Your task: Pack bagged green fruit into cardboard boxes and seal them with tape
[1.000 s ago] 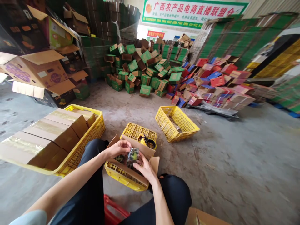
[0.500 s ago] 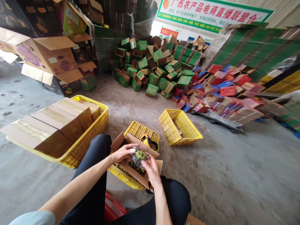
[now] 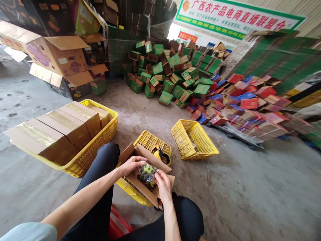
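Observation:
Between my two hands, over an open cardboard box [image 3: 164, 164], is a bagged green fruit [image 3: 148, 168] in clear, dark-spotted plastic. My left hand [image 3: 131, 165] pinches the plastic at its upper left side. On the right edge, the fingers of my right hand [image 3: 163, 184] are closed on the same wrapping. More wrapped fruit lies inside the box, partly covered by my hands. The box stands on an upturned yellow crate [image 3: 134, 190] between my legs.
A tape dispenser [image 3: 162, 154] rests on the yellow crate just beyond the box. To the left, a long yellow basket [image 3: 82, 164] holds several taped cartons [image 3: 64, 122]. Another yellow basket [image 3: 183, 140] stands ahead right. Green boxes [image 3: 173, 78] and red boxes [image 3: 248, 103] are heaped behind.
Both hands still hold the bagged fruit; their fingers have shifted slightly on the plastic, and the fruit appears turned a little. The whole view has shifted slightly.

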A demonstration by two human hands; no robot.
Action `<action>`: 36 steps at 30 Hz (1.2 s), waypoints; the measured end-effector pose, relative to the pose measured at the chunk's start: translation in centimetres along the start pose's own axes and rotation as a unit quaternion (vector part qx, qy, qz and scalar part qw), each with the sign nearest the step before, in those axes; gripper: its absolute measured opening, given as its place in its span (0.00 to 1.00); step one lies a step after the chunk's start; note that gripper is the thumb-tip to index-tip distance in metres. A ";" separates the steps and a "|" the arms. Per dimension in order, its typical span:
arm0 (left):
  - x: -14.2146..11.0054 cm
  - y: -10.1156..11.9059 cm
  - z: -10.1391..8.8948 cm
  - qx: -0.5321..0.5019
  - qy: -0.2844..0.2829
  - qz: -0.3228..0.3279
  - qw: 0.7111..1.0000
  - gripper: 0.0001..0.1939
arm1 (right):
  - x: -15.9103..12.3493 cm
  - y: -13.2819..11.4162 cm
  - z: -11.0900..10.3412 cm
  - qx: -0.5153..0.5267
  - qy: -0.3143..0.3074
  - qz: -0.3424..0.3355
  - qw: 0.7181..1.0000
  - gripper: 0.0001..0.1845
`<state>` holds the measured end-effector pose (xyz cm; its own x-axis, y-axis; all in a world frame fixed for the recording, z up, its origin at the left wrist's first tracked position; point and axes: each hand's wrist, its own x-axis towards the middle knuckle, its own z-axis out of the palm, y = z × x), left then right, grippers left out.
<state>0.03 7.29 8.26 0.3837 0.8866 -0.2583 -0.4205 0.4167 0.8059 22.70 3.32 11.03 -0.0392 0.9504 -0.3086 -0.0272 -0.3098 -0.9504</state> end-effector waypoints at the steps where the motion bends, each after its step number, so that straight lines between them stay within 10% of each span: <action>1: 0.0 0.0 0.0 0.002 -0.002 -0.012 1.000 0.33 | 0.0 0.0 0.0 -0.003 0.004 0.000 1.000 0.26; 20: -0.2 -0.5 0.0 0.015 -0.034 -0.176 0.984 0.46 | -0.7 -0.3 -0.2 0.039 0.011 -0.036 0.999 0.14; 30: 0.0 -0.8 -0.1 0.049 -0.010 0.009 0.999 0.31 | -1.3 -1.2 0.5 0.022 -0.020 -0.006 1.000 0.35; 36: -0.7 -0.6 0.2 0.032 -0.050 0.010 0.998 0.47 | -0.5 0.0 -0.1 -0.014 -0.007 -0.001 1.000 0.36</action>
<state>0.21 6.41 8.05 0.4570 0.8689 -0.1902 -0.3773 0.3831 0.8431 22.81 2.87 11.22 -0.0527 0.9506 -0.3060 0.0005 -0.3064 -0.9519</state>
